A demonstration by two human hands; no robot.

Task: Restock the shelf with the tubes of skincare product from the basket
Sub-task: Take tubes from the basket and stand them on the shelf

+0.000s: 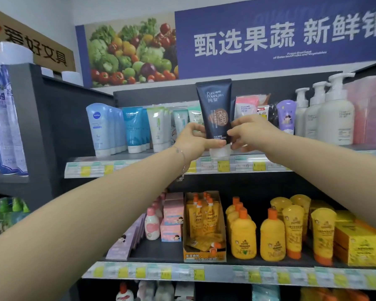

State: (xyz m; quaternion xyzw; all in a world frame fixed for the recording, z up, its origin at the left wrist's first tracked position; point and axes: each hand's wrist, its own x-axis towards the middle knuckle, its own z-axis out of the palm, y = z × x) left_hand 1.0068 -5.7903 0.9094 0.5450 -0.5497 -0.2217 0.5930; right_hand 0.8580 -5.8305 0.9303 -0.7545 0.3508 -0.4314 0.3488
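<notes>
Gripping the dark tube [215,111] upright, cap down, the left hand [193,139] pinches its lower part from 9 o'clock, the right hand [251,133] from 3 o'clock. Tube stands at the front edge of the upper shelf [126,168], before a row of pale tubes [159,127]; contact with shelf undetermined.

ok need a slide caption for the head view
Left hand and right hand hold a dark tube upright, cap down, at the upper shelf.
</notes>
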